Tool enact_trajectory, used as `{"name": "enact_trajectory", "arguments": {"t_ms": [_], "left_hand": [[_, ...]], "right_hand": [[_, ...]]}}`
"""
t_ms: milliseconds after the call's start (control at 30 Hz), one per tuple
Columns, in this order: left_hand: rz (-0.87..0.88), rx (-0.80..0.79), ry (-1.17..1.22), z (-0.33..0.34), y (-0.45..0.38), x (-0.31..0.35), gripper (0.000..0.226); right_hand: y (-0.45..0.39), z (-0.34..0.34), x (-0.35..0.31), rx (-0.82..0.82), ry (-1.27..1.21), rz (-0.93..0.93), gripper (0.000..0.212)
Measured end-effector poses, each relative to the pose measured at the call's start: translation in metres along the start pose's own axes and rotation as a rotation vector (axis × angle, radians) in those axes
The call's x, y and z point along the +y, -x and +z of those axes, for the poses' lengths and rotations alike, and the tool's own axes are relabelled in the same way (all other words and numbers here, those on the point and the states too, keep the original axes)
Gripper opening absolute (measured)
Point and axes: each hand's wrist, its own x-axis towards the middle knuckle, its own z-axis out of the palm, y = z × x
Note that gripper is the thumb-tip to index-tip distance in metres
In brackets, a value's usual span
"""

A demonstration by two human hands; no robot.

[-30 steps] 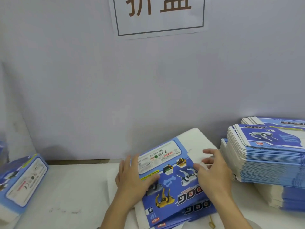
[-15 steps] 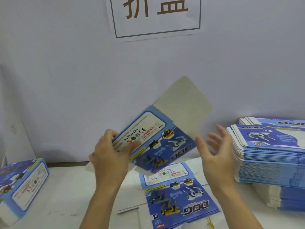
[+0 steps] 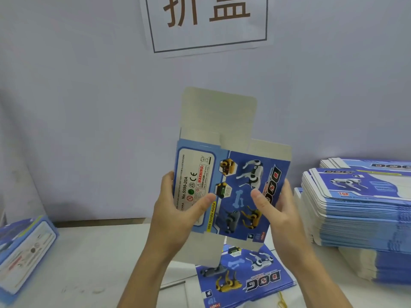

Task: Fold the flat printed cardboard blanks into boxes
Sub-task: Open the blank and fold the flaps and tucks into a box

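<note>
Gripping blank (image 3: 231, 187) upright: left hand (image 3: 178, 210), right hand (image 3: 275, 210); seemingly unfolded.

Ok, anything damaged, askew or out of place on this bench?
Nothing stands out. Both hands, left and right, hold one blank upright; the stack on the right is tidy, and a folded box lies at left.

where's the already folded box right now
In the head view, the folded box lies on the table at the far left edge, left of the left hand.
</note>
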Motion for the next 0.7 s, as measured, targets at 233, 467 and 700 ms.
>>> {"name": "enact_trajectory", "arguments": {"t_ms": [233,467,700], "left_hand": [[-0.009,-0.091,-0.022,0.004,0.002,0.007,0.082],[0.036,-0.295,0.104,0.021,0.008,0.011,0.075],[0.043,-0.107,0.091,0.022,0.008,0.016,0.056]], "right_hand": [[0.000,0.005,-0.005,0.002,0.013,-0.023,0.049],[0.004,0.025,-0.007,-0.178,-0.054,-0.010,0.066],[0.002,0.014,-0.037,-0.088,0.054,-0.198,0.063]]}}
